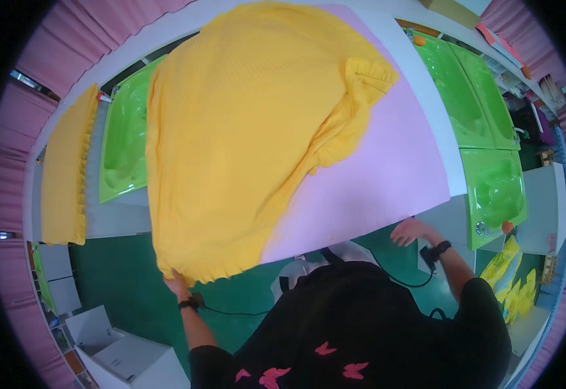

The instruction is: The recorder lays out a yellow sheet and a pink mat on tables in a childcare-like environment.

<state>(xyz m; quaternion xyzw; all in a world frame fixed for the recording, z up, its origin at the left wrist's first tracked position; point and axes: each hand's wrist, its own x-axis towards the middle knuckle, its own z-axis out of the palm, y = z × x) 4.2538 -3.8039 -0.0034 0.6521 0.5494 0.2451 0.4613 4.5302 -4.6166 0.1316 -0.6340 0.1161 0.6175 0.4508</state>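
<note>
left hand (178, 284) gripping yellow garment (244, 136) hem

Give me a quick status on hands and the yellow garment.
Left hand grips yellow garment hem. Right hand open at pink board edge. Nothing blocking.

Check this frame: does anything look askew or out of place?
Yes. The large yellow knit garment lies crooked on the pale pink board, hem overhanging the near edge by the left hand, one sleeve bunched. The right hand is off it.

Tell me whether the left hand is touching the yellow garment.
Touching. The head view shows the left hand gripping the near hem of the yellow garment, fingers tucked under the cloth edge.
</note>
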